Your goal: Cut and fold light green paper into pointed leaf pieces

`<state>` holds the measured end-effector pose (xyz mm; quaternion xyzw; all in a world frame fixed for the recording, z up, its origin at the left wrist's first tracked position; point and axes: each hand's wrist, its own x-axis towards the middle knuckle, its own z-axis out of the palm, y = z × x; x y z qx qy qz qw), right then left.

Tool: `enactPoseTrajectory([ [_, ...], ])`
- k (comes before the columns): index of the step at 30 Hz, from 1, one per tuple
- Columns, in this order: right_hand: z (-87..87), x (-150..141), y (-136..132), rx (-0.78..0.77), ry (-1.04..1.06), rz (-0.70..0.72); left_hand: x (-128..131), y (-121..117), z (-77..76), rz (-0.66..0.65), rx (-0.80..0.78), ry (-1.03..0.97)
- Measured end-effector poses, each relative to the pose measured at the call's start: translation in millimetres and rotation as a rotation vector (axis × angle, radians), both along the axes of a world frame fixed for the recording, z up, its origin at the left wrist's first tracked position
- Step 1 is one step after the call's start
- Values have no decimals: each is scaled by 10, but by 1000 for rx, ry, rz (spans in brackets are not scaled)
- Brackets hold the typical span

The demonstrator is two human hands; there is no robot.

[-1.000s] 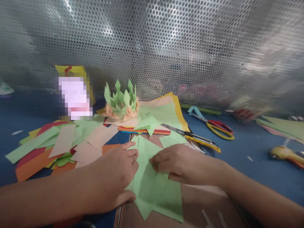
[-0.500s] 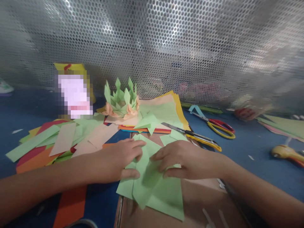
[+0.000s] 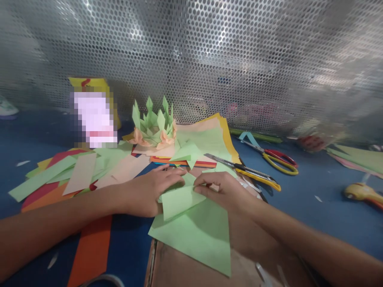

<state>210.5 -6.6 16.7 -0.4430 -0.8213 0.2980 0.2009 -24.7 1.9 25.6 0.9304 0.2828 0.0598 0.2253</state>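
A light green sheet of paper [image 3: 179, 200] has its near part lifted and curled over in front of me. My right hand [image 3: 226, 191] pinches its right end between thumb and fingertips. At its left end, my left hand [image 3: 160, 187] lies with fingers stretched over the paper; its thumb is mostly hidden. Beneath is a larger green sheet [image 3: 206, 235], flat on a brown board [image 3: 185, 275]. A yellow-handled utility knife [image 3: 248, 171] lies just beyond my right hand, its blade pointing left.
A green folded-paper crown [image 3: 154, 121] with peach pieces stands behind, beside stacked coloured sheets [image 3: 206, 135]. Paper strips [image 3: 80, 171] cover the left. Scissors [image 3: 269, 157] lie at right, near a yellow-handled tool [image 3: 359, 192]. A perforated metal panel [image 3: 191, 52] closes off the back.
My right hand has gone from resting on the green sheet to pinching it, and its near part has come up off the sheet below. My left hand has shifted slightly away from me.
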Motion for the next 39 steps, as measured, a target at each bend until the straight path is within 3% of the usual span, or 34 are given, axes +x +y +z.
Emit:
enactPoseTrajectory([
  [9, -108, -24, 22, -120, 69, 15, -8, -29, 32, -5, 0, 77],
  [14, -130, -54, 22, -53, 7, 13, -41, -15, 32, -21, -26, 112],
  [19, -133, -59, 29, 8, -41, 34, -1, 1, 1, -59, -54, -25],
  [23, -142, -52, 45, 37, -51, 43, 82, -31, 17, 14, -83, -127],
  [25, -145, -51, 53, 39, -46, 54, 104, -67, 26, 25, -49, -136],
  [34, -146, -53, 85, 39, -50, 58, 101, -157, -68, -151, 234, -19],
  [39, -136, -42, 98, 13, -27, 65, 131, -165, -98, -170, 303, -11],
])
